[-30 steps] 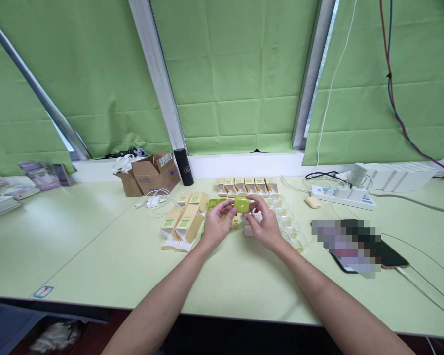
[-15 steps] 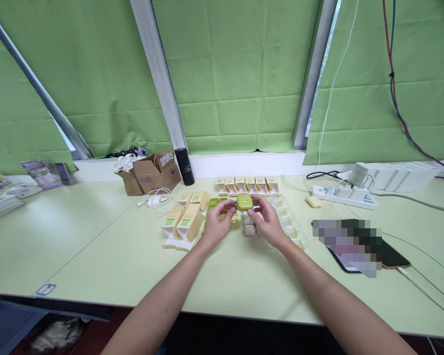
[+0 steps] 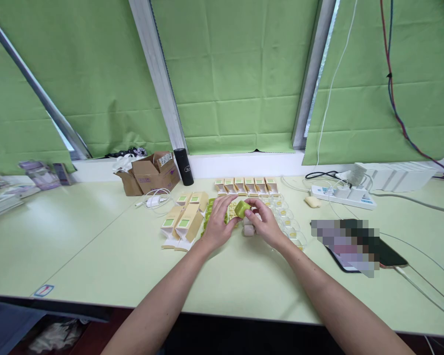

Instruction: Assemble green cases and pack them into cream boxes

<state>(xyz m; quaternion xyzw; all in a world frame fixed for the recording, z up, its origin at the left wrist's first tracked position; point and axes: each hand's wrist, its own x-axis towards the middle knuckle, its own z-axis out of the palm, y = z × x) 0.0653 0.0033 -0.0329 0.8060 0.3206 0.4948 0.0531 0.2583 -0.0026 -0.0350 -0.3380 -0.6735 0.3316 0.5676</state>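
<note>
A small glossy green case (image 3: 241,209) with rounded corners is held tilted above the table in my right hand (image 3: 266,226), between thumb and fingers. Beside it on the left, my left hand (image 3: 219,227) has its thumb and fingers spread apart, close to the case. More green pieces (image 3: 210,209) and small yellow pieces (image 3: 232,209) lie behind my left hand, partly covered. Under my right hand are whitish rounded pieces (image 3: 248,230). Clear plastic shells (image 3: 289,222) with yellow spots stand in a group to its right.
Beige boxes with green labels (image 3: 189,217) stand left of my hands, and a row of small ones (image 3: 245,186) behind. Farther back are a cardboard box (image 3: 153,175) and black bottle (image 3: 184,167). To the right lie a power strip (image 3: 346,195), phones (image 3: 388,251) and cables.
The green case has turned and tilted, shifting slightly left and down. My left hand's thumb and fingers have spread away from it, while my right hand keeps hold.
</note>
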